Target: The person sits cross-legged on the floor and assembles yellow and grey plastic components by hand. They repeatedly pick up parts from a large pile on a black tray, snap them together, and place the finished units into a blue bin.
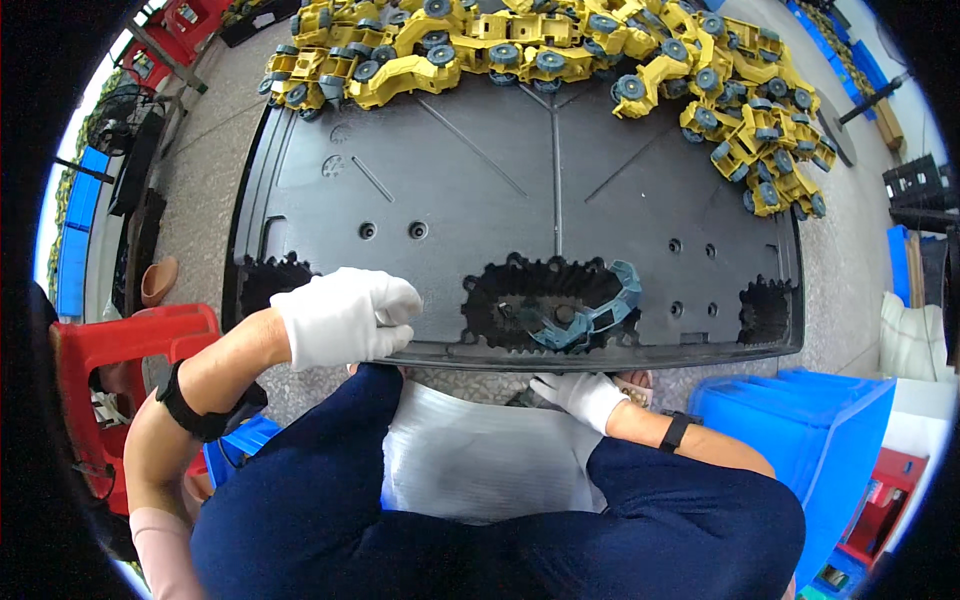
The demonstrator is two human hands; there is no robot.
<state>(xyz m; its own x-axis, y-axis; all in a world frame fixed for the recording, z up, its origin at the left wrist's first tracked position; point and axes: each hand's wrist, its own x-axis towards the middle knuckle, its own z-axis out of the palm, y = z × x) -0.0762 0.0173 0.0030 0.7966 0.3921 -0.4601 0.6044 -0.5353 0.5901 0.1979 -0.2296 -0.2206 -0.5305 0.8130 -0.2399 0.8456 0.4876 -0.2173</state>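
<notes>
My left hand (350,315), in a white glove, is over the near left part of a black table (470,170). Its fingers are curled closed, and whatever they may hold is hidden. My right hand (585,398), also gloved in white, is low at the table's near edge, right of the middle. Its fingers point left, somewhat apart, with nothing seen in them. Between the hands, a translucent blue-green curved plastic piece (612,305) lies across a dark patch with a jagged rim (485,290); I cannot tell whether that is a recess or black parts.
Many yellow toy vehicle bodies with grey wheels (540,50) are heaped along the table's far side and far right corner. A white sheet (490,455) lies across my lap. A red stool (130,350) stands left, a blue bin (800,430) right.
</notes>
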